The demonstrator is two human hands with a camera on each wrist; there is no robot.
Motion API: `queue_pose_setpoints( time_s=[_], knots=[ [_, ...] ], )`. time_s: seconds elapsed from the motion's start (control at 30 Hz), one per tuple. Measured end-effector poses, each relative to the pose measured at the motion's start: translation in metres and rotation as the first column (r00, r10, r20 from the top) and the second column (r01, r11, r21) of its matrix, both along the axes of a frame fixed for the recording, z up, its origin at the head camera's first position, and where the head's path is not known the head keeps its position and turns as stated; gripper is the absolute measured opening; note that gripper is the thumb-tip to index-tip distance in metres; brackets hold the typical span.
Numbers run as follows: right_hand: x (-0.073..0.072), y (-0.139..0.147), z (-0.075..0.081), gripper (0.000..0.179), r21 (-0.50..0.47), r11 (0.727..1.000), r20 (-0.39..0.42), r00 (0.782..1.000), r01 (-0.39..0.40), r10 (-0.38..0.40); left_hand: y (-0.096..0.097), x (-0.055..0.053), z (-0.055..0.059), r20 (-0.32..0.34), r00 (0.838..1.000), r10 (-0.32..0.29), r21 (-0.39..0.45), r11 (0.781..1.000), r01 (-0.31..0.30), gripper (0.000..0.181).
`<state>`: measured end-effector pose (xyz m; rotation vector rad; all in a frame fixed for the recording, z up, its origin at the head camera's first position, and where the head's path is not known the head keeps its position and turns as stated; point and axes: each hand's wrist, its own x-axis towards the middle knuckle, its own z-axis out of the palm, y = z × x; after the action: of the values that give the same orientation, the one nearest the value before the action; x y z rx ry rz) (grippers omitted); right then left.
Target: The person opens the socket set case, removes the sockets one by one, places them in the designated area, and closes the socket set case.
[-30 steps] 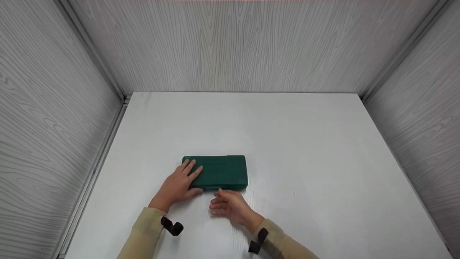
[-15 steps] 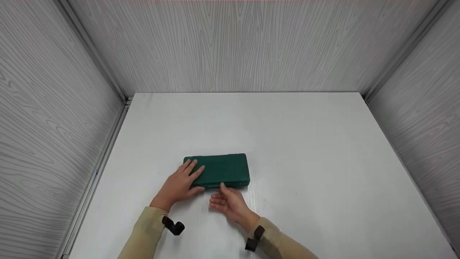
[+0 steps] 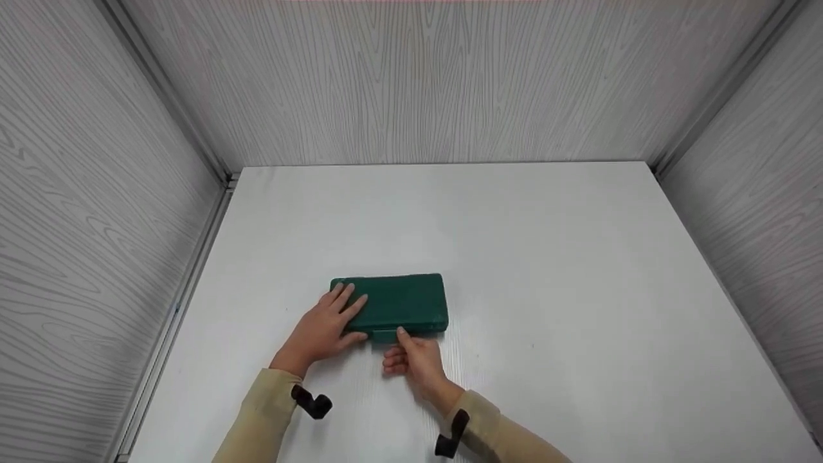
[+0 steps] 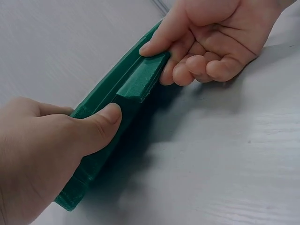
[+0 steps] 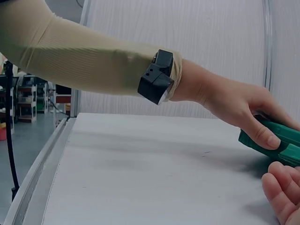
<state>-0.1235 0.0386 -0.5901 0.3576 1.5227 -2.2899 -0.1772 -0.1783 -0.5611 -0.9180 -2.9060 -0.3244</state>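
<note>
A flat green plastic case (image 3: 402, 301) lies on the white table, its lid down. My left hand (image 3: 319, 335) holds its left end, fingers spread over the lid and thumb against the front side, beside the latch. The green latch flap (image 4: 143, 77) stands out from the middle of the front side. My right hand (image 3: 419, 363) pinches the right end of that flap, thumb on top and index finger beneath. Its other fingers (image 4: 197, 65) are curled loosely below. In the right wrist view, the left thumb (image 5: 265, 136) presses the case front.
The white tabletop (image 3: 566, 270) extends around the case. Pale wood-grain panels (image 3: 411, 83) wall it at the back and both sides. A black wrist camera (image 3: 312, 402) sits on the left sleeve, another camera (image 3: 452, 434) on the right. Shelves (image 5: 28, 101) stand beyond the table.
The right thumb has moved up onto the case's front, and the latch flap now swings outward under it. The left hand keeps its place on the lid.
</note>
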Motion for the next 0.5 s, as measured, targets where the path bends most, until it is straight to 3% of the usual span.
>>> queue_pose_setpoints(
  time_s=[0.27, 0.5],
  knots=[
    [0.003, 0.003, 0.007, 0.049, -0.046, 0.998, 0.004, 0.999, -0.035, 0.035, -0.003, 0.002, -0.002, -0.057, 0.998, -0.019, 0.024, 1.0, 0.02, 0.071],
    [0.001, 0.014, 0.016, 0.053, -0.022, 0.989, -0.016, 0.989, -0.144, 0.144, -0.002, 0.002, 0.002, -0.117, 0.992, -0.044, 0.012, 0.999, 0.046, 0.065]
  ],
)
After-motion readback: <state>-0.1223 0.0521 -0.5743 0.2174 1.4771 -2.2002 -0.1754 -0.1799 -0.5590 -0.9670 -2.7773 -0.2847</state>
